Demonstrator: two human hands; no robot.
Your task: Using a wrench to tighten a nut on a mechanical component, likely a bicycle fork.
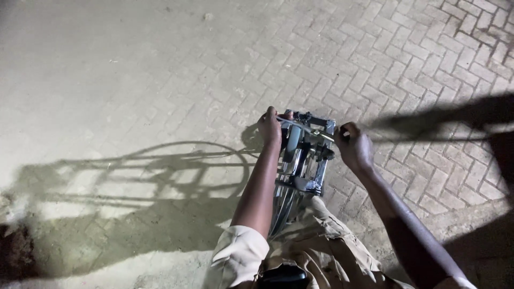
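You stood over an upturned bicycle (302, 160) on brick paving (407, 69), with its chrome fork and brake parts pointing away from you and the wheel rim running down between your arms toward your beige clothing (321, 241). Your left hand (270, 128) was curled around the left side of the fork end, fingers wrapped closed on the metal beside the grey tyre (293, 142). Your right hand (354, 147) sat just to the right of the same assembly, its fingers bunched in a tight fist at the end of a thin metal rod (308, 128) that crossed the top of the fork; I could not tell whether it held a tool or only the part itself. A wheel-shaped shadow (160, 171) lay on the ground to your left, and a dark band of shadow (444, 120) stretched across the bricks on your right.
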